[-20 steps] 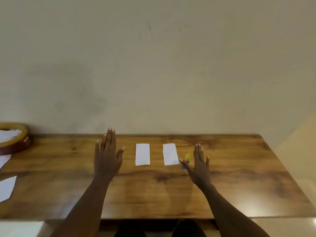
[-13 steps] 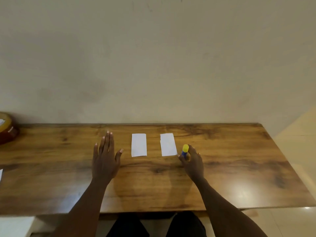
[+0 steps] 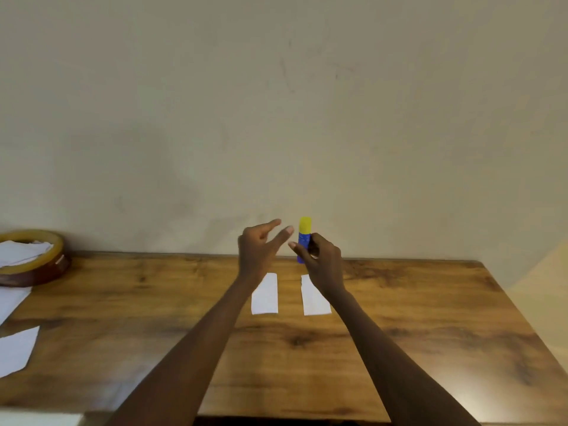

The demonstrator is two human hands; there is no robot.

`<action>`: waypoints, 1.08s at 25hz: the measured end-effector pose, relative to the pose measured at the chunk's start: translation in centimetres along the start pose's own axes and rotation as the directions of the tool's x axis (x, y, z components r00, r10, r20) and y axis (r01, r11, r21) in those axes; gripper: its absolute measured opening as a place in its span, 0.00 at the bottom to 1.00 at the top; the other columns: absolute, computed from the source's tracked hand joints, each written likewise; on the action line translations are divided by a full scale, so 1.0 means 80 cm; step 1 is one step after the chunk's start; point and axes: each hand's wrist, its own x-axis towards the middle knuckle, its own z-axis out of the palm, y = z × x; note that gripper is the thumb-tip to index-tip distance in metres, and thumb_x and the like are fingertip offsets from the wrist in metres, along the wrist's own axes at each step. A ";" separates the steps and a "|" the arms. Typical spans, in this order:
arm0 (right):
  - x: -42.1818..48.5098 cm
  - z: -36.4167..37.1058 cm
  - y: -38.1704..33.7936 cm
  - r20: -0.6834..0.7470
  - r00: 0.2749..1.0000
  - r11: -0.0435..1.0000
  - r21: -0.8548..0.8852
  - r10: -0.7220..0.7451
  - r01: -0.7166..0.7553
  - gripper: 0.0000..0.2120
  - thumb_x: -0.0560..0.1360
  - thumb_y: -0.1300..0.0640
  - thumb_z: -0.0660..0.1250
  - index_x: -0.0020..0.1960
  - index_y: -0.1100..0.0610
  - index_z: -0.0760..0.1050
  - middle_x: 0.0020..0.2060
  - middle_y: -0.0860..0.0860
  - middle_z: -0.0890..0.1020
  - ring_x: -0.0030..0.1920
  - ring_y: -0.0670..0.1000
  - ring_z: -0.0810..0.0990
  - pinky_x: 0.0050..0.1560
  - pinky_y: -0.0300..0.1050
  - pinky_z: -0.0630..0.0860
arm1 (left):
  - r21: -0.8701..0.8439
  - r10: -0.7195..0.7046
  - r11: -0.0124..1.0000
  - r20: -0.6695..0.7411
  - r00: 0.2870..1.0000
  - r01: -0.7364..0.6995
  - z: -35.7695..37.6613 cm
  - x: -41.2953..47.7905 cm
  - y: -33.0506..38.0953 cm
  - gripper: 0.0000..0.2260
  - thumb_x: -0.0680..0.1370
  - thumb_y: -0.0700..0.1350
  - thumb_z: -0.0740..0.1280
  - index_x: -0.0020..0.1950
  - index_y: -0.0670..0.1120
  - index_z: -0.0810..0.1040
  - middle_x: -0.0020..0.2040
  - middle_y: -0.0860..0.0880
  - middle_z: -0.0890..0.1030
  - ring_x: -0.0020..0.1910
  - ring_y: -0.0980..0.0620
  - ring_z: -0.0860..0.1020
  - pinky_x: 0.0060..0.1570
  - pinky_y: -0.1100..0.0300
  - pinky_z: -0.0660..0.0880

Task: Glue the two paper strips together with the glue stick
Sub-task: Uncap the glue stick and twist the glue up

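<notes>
Two white paper strips lie side by side on the wooden table [image 3: 430,318]: the left strip [image 3: 266,298] and the right strip [image 3: 315,301], a small gap between them. Above them my right hand [image 3: 321,261] holds a blue glue stick [image 3: 304,238] upright, its yellow cap on top. My left hand [image 3: 259,249] is raised just left of the stick, fingers spread and reaching toward the cap, not touching it. My forearms cover the strips' far ends.
A round brown-and-yellow container [image 3: 33,259] with white paper in it sits at the table's far left. More white paper sheets [image 3: 15,348] lie at the left edge. A plain wall stands right behind the table.
My right hand has closed on the glue stick and lifted it off the table. My left hand has risen from the tabletop and moved right, up beside the stick.
</notes>
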 end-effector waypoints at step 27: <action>-0.032 -0.072 -0.142 0.046 0.974 0.948 0.242 -0.224 0.206 0.06 0.74 0.57 0.63 0.40 0.50 0.69 0.30 0.48 0.73 0.30 0.42 0.72 0.30 0.29 0.69 | -0.278 0.214 0.945 0.132 0.968 -0.171 -0.091 -0.018 0.177 0.14 0.75 0.40 0.63 0.60 0.40 0.73 0.50 0.43 0.81 0.47 0.53 0.79 0.41 0.78 0.72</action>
